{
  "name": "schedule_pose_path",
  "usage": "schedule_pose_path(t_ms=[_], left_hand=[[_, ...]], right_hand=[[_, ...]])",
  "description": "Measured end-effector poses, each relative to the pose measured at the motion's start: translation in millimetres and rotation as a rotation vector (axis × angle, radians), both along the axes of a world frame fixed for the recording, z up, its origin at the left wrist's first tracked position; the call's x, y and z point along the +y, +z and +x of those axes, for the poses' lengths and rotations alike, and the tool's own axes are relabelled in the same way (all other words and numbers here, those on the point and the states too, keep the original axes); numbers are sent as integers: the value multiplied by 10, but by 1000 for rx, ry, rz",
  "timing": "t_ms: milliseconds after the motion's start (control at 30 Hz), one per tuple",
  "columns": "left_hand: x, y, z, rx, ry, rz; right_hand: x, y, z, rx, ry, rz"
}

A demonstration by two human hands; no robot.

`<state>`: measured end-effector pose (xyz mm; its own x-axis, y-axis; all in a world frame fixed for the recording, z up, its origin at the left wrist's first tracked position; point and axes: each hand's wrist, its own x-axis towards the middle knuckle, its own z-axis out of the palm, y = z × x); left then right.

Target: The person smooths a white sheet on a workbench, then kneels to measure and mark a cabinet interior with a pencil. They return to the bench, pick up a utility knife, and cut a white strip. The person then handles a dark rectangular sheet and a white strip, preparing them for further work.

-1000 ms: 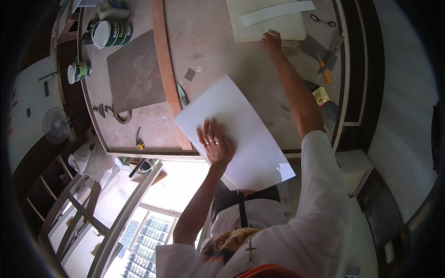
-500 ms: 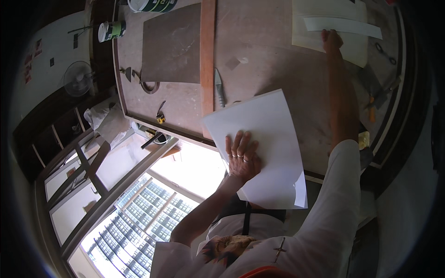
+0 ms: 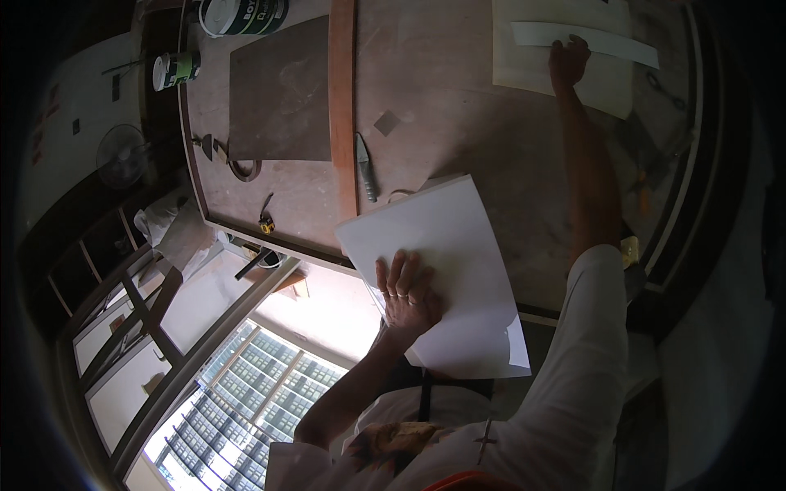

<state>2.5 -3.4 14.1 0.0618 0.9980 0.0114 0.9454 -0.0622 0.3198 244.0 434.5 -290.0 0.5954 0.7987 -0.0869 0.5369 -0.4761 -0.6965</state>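
Note:
My left hand [image 3: 405, 295] lies with open fingers pressed on a large white sheet [image 3: 458, 254], which overhangs the table's near edge against my body. My right hand [image 3: 569, 57] reaches to the far right, its fingers closed on the edge of a long white strip [image 3: 618, 51], which lies over a cream sheet [image 3: 524, 69]. Beside the large sheet, a knife with a grey handle [image 3: 365, 168] rests along a wooden plank [image 3: 342, 114]. A small dark square piece [image 3: 387, 123] lies near it.
On the table [image 3: 434, 139] are a dark board [image 3: 278, 98], two paint containers [image 3: 237, 15] at the far left, a tape measure [image 3: 266, 225], scissors [image 3: 663, 90] and dim tools [image 3: 643, 188] at the right. A fan [image 3: 121, 154] stands left; a bright window [image 3: 254, 393] is behind me.
My right hand has moved up onto the white strip and closed on it. The large sheet has turned more upright under my left hand. The view has also shifted.

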Motion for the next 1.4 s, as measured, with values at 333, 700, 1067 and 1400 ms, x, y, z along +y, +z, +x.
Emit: schedule_pose_path(t_ms=[333, 700, 1067, 1400], left_hand=[[-25, -56, -46, -55, -4, -21], [-19, 16, -74, -81, -16, -59], [-30, 65, -40, 23, -39, -222], [28, 196, -57, -14, -27, -223]], right_hand=[[262, 160, 433, -851, 761, -354], [-303, 679, 471, -831, 1010, -164], [-1195, 2692, -114, -663, 1071, 379], [-2511, 5441, -444, -125, 699, 593]])
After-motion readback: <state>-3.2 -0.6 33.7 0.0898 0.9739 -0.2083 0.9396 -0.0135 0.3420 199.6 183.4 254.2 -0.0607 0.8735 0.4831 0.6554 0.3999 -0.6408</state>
